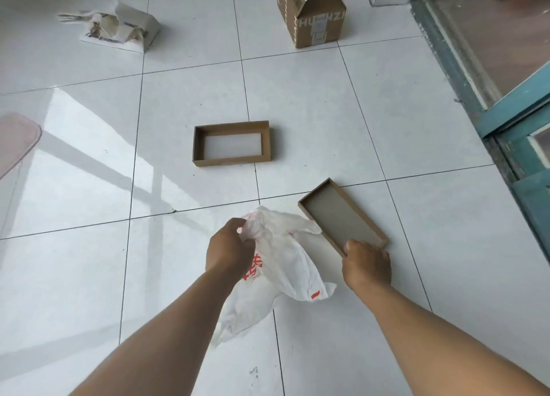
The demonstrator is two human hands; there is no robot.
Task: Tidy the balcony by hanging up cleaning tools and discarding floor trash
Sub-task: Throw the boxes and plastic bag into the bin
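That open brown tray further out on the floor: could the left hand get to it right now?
Probably not at once. The left hand grips the plastic bag, so it is occupied, and the open tray lies well beyond it. Bare floor tiles lie between, so nothing blocks the way.

Plenty of open white tile floor (pixel 89 276) on the left and between things. Straight ahead a shallow brown cardboard tray with a white bottom (pixel 231 143) sits alone, bare tile all round it. Further back, a tall open brown cardboard box (pixel 315 17) and a crumpled white paper bag (pixel 119 28), well apart. The teal door frame (pixel 464 77) walls off the right side.
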